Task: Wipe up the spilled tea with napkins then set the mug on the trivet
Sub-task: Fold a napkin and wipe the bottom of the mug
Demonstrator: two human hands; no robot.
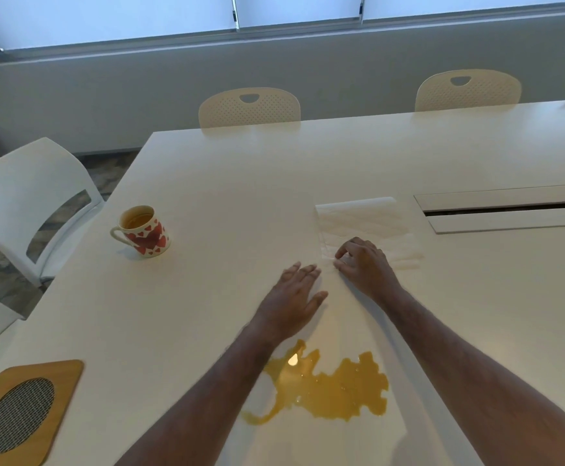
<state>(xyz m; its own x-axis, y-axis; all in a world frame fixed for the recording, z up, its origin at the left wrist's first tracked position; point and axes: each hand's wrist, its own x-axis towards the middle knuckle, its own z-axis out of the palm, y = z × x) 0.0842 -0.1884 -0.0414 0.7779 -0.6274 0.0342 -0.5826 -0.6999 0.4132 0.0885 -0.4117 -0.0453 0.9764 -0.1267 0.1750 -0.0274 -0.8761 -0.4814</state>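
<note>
A yellow puddle of spilled tea (335,388) lies on the white table (207,183) near its front edge, between my forearms. A small stack of white napkins (365,220) rests beyond it. My right hand (363,264) is on the stack's near corner, thumb and fingertips pinching the edge of a napkin. Just left of the stack, my left hand (294,297) lies flat on the table with fingers spread. The white mug with red hearts (143,230) stands upright at the left, tea inside. The wooden trivet with a mesh oval (22,412) sits at the front left corner.
A recessed cable slot (509,210) runs across the table at the right. A white chair (29,203) stands at the table's left end, and cream chairs (249,107) line the far side below the windows.
</note>
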